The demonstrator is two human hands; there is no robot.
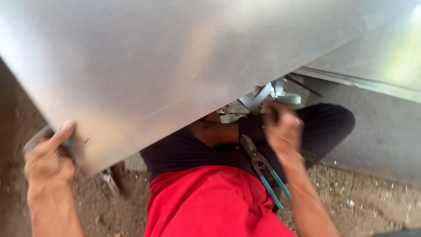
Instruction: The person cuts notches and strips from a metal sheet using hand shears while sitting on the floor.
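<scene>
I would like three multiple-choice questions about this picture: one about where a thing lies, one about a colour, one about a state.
1. Where do the snips lie?
A. on the person's lap
B. on top of the metal sheet
C. in the left hand

2. What colour are the snips' handle grips?
A. yellow
B. blue-green
C. black

3. What is the left hand doing?
A. resting flat on the ground
B. holding the snips
C. gripping the lower corner of the metal sheet

Answers:
1 A, they rest on the dark trousers beside the right hand.
2 B, both grips look blue-green.
3 C, the thumb lies over the sheet's corner.
</scene>
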